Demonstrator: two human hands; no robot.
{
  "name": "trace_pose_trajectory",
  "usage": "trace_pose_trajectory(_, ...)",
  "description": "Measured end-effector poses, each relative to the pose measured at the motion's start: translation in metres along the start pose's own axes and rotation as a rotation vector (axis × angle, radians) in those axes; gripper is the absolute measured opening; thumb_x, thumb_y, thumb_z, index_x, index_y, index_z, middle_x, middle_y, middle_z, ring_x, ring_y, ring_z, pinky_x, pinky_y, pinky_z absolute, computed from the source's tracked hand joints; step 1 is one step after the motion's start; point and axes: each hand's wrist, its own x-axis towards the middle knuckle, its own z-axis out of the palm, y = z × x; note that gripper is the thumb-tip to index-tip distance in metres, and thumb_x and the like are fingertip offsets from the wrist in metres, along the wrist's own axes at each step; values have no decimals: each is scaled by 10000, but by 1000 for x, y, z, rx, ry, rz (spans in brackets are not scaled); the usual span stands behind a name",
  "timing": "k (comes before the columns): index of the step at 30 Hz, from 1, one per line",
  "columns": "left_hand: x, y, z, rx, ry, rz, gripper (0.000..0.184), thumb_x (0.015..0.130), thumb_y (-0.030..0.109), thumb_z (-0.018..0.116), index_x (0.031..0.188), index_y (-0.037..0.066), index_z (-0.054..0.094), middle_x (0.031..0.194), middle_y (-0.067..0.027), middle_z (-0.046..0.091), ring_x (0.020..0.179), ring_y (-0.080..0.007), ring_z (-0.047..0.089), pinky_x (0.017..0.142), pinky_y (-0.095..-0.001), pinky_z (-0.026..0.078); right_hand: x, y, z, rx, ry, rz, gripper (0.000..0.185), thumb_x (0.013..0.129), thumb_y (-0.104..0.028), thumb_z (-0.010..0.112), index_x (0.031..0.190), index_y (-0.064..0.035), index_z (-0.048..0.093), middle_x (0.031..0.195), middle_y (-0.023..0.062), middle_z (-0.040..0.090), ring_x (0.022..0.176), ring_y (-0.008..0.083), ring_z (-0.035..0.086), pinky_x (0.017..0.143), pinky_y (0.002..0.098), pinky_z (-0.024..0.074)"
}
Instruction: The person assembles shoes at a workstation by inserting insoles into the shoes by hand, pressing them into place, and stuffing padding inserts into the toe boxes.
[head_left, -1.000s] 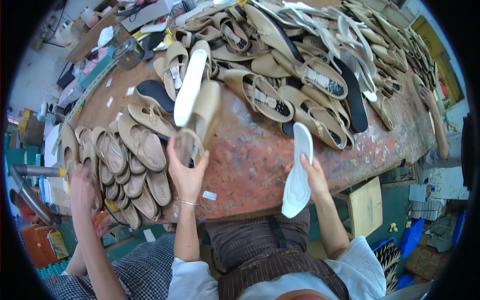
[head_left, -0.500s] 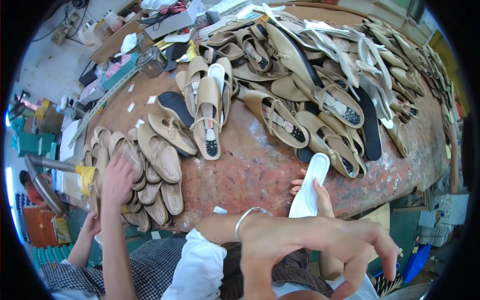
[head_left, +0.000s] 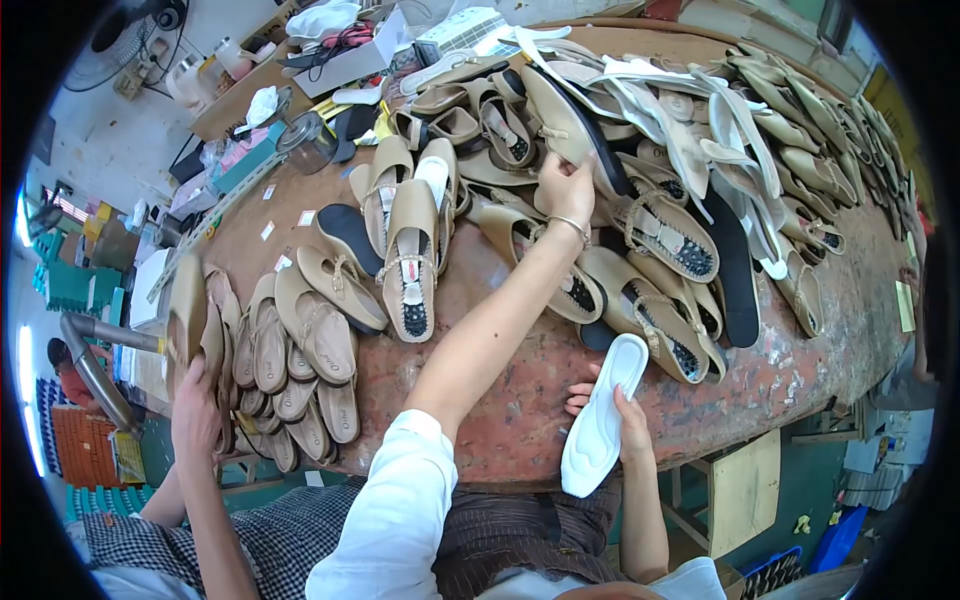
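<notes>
the left hand grips a tan shoe by its near end, the shoe slanting far left to near right over the pile; the right hand, nearer, holds a white insole.

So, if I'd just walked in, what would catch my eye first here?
Probably the bright white insole in the right hand, near the front of the table. Beyond it, the left hand grips a black-soled tan shoe at the shoe heap. Tan sandals cluster at the left, beside a co-worker's hand.
</notes>
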Motion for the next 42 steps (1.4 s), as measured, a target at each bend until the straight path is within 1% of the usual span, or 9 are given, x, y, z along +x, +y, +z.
trace_pose_trajectory(7,-117,118,-70,896,-275,548,164,902,135,651,840,22,549,685,-131,554,601,-322,546,547,-390,415,0,0,-2,47,-28,10,679,1000,-421,535,1459,40,340,1227,242,605,1070,322,652,979,460,513)
trace_pose_trajectory(10,-189,141,-145,1152,-444,770,77,818,38,682,779,36,616,645,-87,516,552,-279,528,543,-351,439,2,3,-7,96,-39,21,682,986,-409,567,1445,49,358,1233,232,603,1069,315,650,973,448,515)
trace_pose_trajectory(14,-277,136,-241,1450,-682,582,122,697,69,691,800,113,643,714,-36,527,678,-230,584,595,-365,470,1,14,-25,91,-56,60,601,996,-397,544,1407,26,424,1146,162,662,921,241,692,818,368,576)
trace_pose_trajectory(22,-343,114,-290,1454,-374,299,232,767,241,789,922,84,715,1080,-57,641,1146,-310,553,1033,-545,372,-28,-10,11,-205,89,-37,675,1050,-503,355,1378,83,429,1074,144,649,823,151,634,773,307,558)
trace_pose_trajectory(28,-328,87,-285,1365,-293,281,339,801,155,725,1133,90,702,1249,-92,592,1282,-375,459,1114,-593,276,-59,-33,10,-198,66,-7,665,1057,-518,316,1394,41,441,1071,130,633,825,136,626,747,285,549)
trace_pose_trajectory(32,-316,94,-281,1463,-368,164,561,782,171,732,1305,46,576,1388,-122,472,1397,-403,324,1135,-610,243,-65,-47,47,-1020,272,-138,491,1043,-341,434,1418,-28,483,1190,127,587,1047,233,568,915,403,467)
trace_pose_trajectory(35,-313,101,-289,1365,-372,333,553,756,71,763,1282,25,599,1272,-153,553,1297,-391,458,1100,-502,349,-66,-47,93,-2069,-93,-509,547,813,-162,688,1348,-98,596,1199,146,599,1059,332,542,928,439,424)
trace_pose_trajectory(39,-340,106,-300,1338,239,162,475,822,40,758,1265,-19,597,1058,-93,561,904,-172,600,752,-266,526,-45,-8,98,-1948,-366,-675,351,722,-65,714,1072,-68,735,1129,99,641,1040,289,568,939,422,437)
trace_pose_trajectory(42,-349,96,-314,842,239,-188,494,846,42,753,1300,-38,576,1054,-58,544,821,-95,588,644,-181,501,-25,20,103,-1803,-493,-664,308,677,-45,725,983,-65,761,1103,94,666,1029,265,602,939,405,460)
